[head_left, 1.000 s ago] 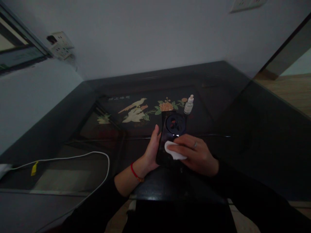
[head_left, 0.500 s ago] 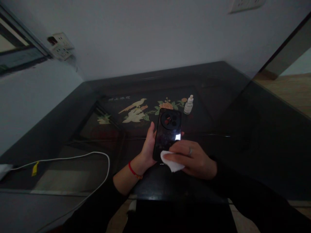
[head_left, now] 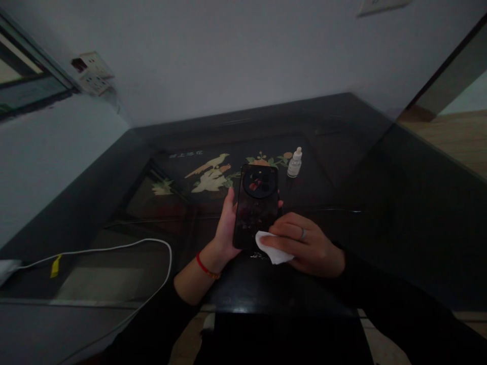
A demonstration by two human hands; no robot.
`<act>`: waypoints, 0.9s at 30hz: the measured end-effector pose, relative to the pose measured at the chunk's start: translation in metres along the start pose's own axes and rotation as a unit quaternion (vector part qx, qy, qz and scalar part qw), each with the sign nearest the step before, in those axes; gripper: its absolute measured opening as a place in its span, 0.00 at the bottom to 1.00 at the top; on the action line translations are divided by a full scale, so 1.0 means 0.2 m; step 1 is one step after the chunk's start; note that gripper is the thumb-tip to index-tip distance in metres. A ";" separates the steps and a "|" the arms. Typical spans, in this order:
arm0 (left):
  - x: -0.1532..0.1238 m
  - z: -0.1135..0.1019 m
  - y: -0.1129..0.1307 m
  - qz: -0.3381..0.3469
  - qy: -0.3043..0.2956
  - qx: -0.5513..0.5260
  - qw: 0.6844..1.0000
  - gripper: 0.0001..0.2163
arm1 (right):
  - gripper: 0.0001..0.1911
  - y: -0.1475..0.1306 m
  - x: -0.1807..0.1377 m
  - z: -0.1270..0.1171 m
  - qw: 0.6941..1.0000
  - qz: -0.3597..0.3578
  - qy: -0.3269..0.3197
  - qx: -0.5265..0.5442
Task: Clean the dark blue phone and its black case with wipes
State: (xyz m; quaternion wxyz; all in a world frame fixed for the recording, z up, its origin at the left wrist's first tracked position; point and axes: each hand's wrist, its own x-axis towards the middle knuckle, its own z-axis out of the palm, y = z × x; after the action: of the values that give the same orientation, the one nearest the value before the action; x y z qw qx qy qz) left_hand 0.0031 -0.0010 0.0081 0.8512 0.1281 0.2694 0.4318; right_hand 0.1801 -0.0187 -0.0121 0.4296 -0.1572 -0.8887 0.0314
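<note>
A black smartphone [head_left: 253, 215] is held back side up, its large round camera ring at the far end. My left hand [head_left: 225, 228] grips it from the left, thumb along one edge and fingertips showing at the opposite edge. Pinched in my right hand [head_left: 310, 246], which wears a ring, is a folded white tissue [head_left: 274, 249] at the phone's lower right corner. Whether the tissue touches the phone is hard to tell. Beyond the phone, to the right, stands a small clear dropper bottle [head_left: 294, 163] with a white top.
The dark glossy table [head_left: 335, 126] bears a bird-and-flower picture [head_left: 209, 180]. At the left lies a white cable [head_left: 114, 247] with a yellow tag [head_left: 55, 266]. Wall sockets [head_left: 93, 73] are at the back left, and a pale wall [head_left: 236, 61] borders the far edge.
The phone and my left hand have shifted slightly left and away from me. My right hand and the tissue have moved a little right, and the bright reflection on the phone is gone.
</note>
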 end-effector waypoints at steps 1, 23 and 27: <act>0.00 0.00 0.00 0.003 -0.002 -0.003 1.000 0.35 | 0.13 0.00 0.00 0.00 1.000 0.005 0.002 0.000; 0.01 0.01 -0.01 0.047 0.045 -0.006 0.998 0.32 | 0.11 -0.06 0.04 0.03 0.997 -0.053 -0.021 0.049; 0.01 0.05 -0.08 -0.001 0.055 0.014 0.998 0.33 | 0.10 -0.09 0.06 0.07 0.998 -0.049 -0.013 0.049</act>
State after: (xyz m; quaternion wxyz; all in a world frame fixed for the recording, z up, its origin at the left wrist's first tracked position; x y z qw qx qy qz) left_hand 0.0202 -0.0095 0.0076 0.8338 0.1163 0.3218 0.4332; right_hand 0.1571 -0.0306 -0.0090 0.4266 -0.0915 -0.8981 0.0555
